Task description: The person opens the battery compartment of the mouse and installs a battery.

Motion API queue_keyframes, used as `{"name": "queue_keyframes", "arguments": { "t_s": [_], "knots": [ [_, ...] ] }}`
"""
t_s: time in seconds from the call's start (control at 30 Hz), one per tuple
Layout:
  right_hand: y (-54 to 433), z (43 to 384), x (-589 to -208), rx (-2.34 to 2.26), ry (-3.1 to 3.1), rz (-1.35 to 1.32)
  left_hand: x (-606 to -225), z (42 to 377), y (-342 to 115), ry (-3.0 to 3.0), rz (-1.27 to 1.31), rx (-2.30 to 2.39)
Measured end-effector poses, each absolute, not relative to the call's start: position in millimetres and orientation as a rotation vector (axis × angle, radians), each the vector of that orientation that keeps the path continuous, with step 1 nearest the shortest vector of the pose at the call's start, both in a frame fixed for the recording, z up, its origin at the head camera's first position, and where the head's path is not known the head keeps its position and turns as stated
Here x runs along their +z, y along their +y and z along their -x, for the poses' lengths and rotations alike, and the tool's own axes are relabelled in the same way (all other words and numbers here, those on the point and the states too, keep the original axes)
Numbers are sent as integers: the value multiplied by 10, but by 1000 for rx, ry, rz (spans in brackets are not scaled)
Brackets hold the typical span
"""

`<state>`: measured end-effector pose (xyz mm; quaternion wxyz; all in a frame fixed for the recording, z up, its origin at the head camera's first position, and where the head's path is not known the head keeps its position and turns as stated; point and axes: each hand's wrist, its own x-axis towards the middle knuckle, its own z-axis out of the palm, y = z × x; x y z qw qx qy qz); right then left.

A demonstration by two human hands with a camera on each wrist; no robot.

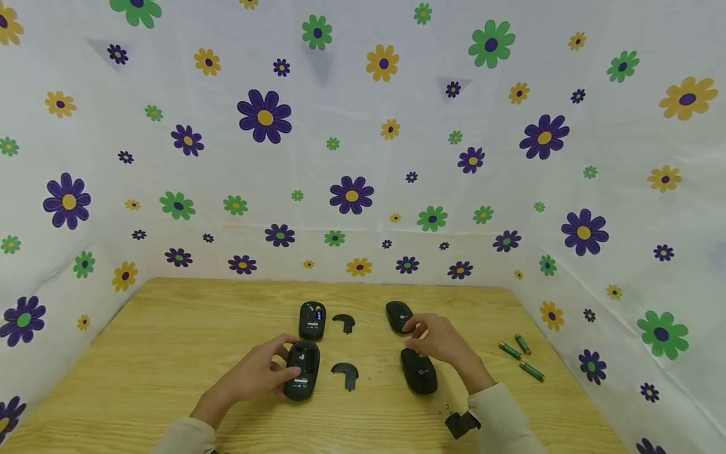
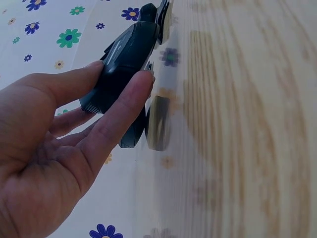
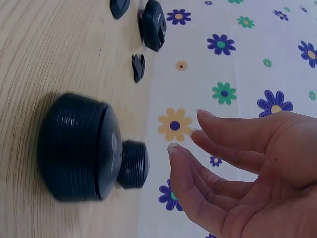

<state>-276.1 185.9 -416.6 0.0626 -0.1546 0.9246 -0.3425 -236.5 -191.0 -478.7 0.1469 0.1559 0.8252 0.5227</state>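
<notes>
My left hand [image 1: 255, 375] grips a black computer mouse [image 1: 300, 388] by its sides, underside up, with its battery compartment uncovered. The left wrist view shows thumb and fingers around this mouse [image 2: 121, 64]. Over the right-hand pair of mice hovers my right hand [image 1: 439, 340], its fingers loosely bent. In the right wrist view nothing lies between the fingers of this hand [image 3: 242, 183]. Below it, a black mouse [image 1: 420, 375] rests upright on the table; another upright mouse [image 1: 398, 316] lies beyond, close to the fingertips.
Behind the held mouse lies another upturned mouse [image 1: 312, 325] with something blue in its compartment. Two black battery covers, a far one [image 1: 348, 323] and a near one [image 1: 350, 375], lie mid-table. Three green batteries [image 1: 531, 371] are at right. Flowered cloth [image 1: 363, 151] surrounds the table.
</notes>
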Motion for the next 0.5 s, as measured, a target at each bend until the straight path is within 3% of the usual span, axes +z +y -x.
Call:
{"name": "queue_keyframes", "arguments": {
  "t_s": [0.5],
  "knots": [
    [2319, 2866, -4130, -891, 2941, 400, -4789, 2358, -1919, 2368, -466, 1501]
  ]
}}
